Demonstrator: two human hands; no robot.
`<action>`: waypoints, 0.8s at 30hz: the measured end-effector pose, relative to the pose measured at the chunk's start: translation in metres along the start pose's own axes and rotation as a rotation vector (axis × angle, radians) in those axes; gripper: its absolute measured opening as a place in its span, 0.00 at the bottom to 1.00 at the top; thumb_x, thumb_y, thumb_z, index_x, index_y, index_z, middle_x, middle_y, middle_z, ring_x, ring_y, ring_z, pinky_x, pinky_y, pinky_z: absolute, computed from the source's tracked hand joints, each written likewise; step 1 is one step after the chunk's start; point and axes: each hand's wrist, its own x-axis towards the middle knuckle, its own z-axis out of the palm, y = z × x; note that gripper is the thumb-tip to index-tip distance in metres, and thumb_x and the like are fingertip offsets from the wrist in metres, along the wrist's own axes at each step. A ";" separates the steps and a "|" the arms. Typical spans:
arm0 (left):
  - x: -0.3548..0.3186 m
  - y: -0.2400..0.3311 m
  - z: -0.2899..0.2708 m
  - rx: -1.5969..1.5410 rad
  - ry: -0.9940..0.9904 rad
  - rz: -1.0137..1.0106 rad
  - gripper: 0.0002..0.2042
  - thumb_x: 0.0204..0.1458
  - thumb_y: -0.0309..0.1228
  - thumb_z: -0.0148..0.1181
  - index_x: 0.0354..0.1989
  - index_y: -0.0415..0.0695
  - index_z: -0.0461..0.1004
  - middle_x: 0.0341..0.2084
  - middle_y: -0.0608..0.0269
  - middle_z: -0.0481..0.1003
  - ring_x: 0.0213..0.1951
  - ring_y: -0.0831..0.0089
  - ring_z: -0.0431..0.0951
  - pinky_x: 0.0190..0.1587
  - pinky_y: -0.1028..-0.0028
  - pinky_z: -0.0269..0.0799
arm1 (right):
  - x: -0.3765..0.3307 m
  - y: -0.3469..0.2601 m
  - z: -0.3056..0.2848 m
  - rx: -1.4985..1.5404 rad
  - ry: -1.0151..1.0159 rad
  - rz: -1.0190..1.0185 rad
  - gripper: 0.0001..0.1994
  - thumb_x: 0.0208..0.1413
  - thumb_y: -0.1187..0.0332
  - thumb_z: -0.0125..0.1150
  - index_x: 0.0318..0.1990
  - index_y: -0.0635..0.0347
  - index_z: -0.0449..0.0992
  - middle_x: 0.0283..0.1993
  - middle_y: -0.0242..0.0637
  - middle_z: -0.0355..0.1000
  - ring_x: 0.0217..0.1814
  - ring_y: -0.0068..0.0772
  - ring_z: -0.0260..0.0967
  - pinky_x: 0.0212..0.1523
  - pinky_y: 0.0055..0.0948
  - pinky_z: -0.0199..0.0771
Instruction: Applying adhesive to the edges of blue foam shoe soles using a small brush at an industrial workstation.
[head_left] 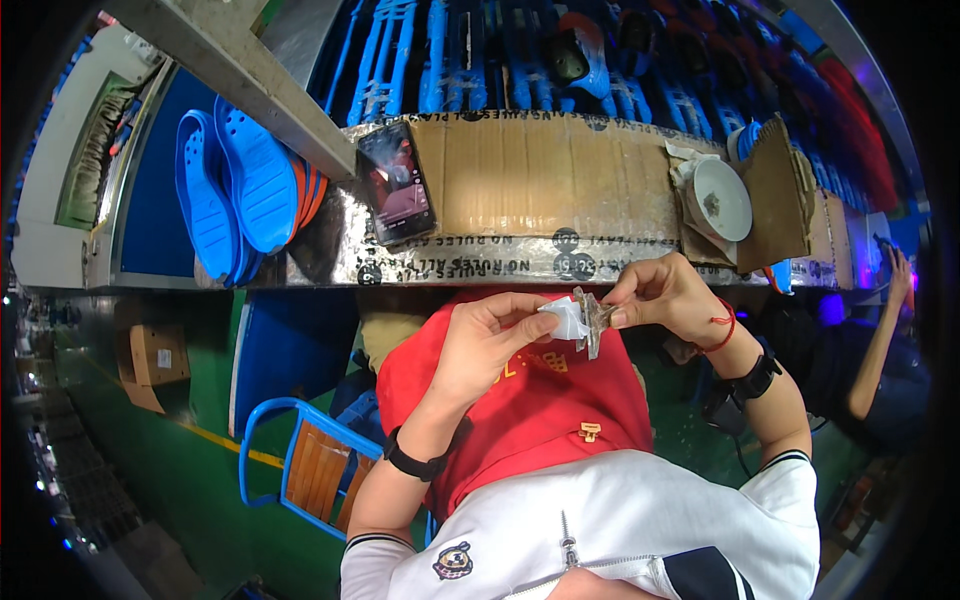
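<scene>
My left hand point(487, 340) pinches a small white cloth-like piece point(565, 318) between thumb and fingers. My right hand point(660, 295) grips a small flat grey metal part point(592, 320) by its right end. The white piece touches the metal part's left side. Both hands hover above my lap, over a red apron point(540, 410), just in front of the workbench edge. A black band sits on my left wrist; a red string and a black watch are on my right.
A cardboard-covered bench top point(540, 175) holds a smartphone point(397, 185) with a lit screen at left and a white dish point(722, 198) at right. Blue shoe soles point(240, 185) stack at far left. A blue-framed wooden chair point(310, 465) stands lower left. Another person's arm point(880, 340) is at right.
</scene>
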 end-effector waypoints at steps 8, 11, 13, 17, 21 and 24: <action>0.001 0.003 0.002 -0.015 -0.007 -0.024 0.10 0.50 0.22 0.61 0.41 0.33 0.75 0.33 0.59 0.77 0.36 0.78 0.76 0.41 0.80 0.72 | -0.001 -0.001 0.004 -0.018 0.006 0.020 0.07 0.45 0.79 0.66 0.33 0.70 0.77 0.30 0.38 0.76 0.33 0.21 0.72 0.36 0.19 0.71; 0.002 0.000 0.002 0.042 0.013 0.005 0.10 0.50 0.22 0.60 0.41 0.33 0.75 0.33 0.60 0.77 0.35 0.78 0.76 0.41 0.80 0.72 | -0.001 0.001 0.004 -0.014 0.007 0.016 0.07 0.45 0.79 0.66 0.33 0.71 0.77 0.30 0.38 0.76 0.33 0.21 0.72 0.36 0.18 0.70; 0.003 -0.004 0.003 0.133 0.035 0.054 0.11 0.51 0.26 0.61 0.40 0.33 0.75 0.32 0.60 0.77 0.35 0.80 0.76 0.40 0.80 0.73 | -0.002 0.000 0.005 -0.011 0.014 0.022 0.07 0.45 0.78 0.66 0.33 0.71 0.77 0.30 0.38 0.76 0.33 0.21 0.72 0.36 0.18 0.70; 0.003 0.002 0.009 0.201 0.084 0.012 0.09 0.50 0.21 0.60 0.40 0.32 0.74 0.32 0.61 0.77 0.35 0.80 0.75 0.40 0.81 0.72 | -0.003 0.000 0.005 -0.033 0.046 0.031 0.07 0.46 0.78 0.66 0.33 0.71 0.77 0.30 0.38 0.76 0.33 0.21 0.72 0.36 0.18 0.70; 0.005 0.000 0.010 0.214 0.094 0.044 0.09 0.50 0.22 0.60 0.39 0.32 0.75 0.31 0.62 0.77 0.34 0.81 0.75 0.39 0.81 0.72 | -0.002 0.002 0.005 -0.045 0.049 0.039 0.07 0.46 0.78 0.66 0.33 0.70 0.77 0.30 0.38 0.76 0.33 0.20 0.72 0.35 0.17 0.70; 0.006 -0.001 0.012 0.265 0.107 0.075 0.09 0.50 0.22 0.61 0.39 0.33 0.75 0.31 0.63 0.76 0.34 0.82 0.75 0.38 0.81 0.73 | -0.001 0.003 0.005 -0.055 0.059 0.032 0.07 0.46 0.78 0.66 0.33 0.70 0.77 0.31 0.37 0.76 0.33 0.19 0.71 0.35 0.17 0.70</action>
